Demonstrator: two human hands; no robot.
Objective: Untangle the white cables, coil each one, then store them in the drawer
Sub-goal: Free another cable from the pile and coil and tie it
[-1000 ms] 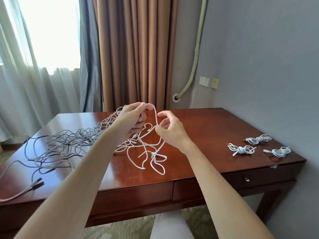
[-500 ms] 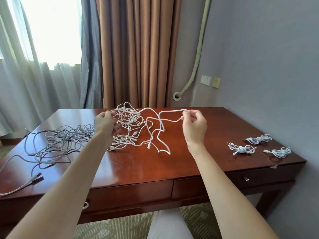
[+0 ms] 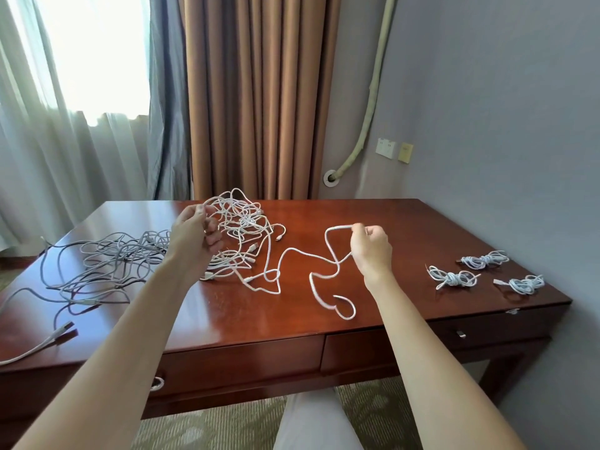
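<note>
Since the earlier frames the hands have drawn further apart, and the white cable (image 3: 305, 254) that hung in a short loop between them now trails in long bends across the desk (image 3: 422, 228). The right hand (image 3: 370, 245) pinches that cable near its top bend, fingers curled on it, held above the wood. The left hand (image 3: 194, 232) grips the white tangle (image 3: 240, 228), lifted a little off the surface, fingers closed round several strands. The freed length runs from the tangle down to a loop near the front edge.

The step in hand looks like untangling: one cable is being pulled clear of the knot. Next it likely needs its last stretch drawn out of the tangle without tightening other loops, then coiling.

Three coiled cables (image 3: 454, 277) lie at the right end, above the closed drawer (image 3: 487, 329). A grey cable heap (image 3: 110, 264) sprawls to the left.
</note>
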